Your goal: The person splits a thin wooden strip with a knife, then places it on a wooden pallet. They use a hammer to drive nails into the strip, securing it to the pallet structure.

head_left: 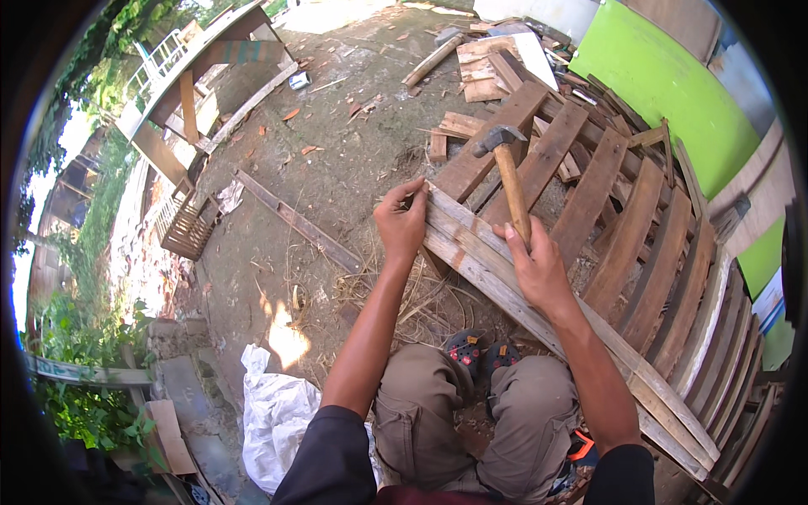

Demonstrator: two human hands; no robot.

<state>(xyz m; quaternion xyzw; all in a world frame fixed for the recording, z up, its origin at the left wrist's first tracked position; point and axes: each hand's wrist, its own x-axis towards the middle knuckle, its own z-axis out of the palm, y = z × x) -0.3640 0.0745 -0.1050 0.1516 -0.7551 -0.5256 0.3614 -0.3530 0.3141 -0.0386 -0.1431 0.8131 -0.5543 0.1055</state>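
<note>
A hammer with a wooden handle and dark metal head is gripped in my right hand, its head raised above the slats. My left hand is closed in a pinch at the upper left end of a pale wooden plank. Whatever its fingertips hold is too small or hidden to make out. The pale boards lie along the near side of a slatted wooden pallet, running down to the lower right. My knees are bent just in front of them.
Scrap wood is heaped beyond the pallet, beside a green panel. A long wooden strip and dry straw lie on the ground to the left. A plastic basket and a white sack are farther left.
</note>
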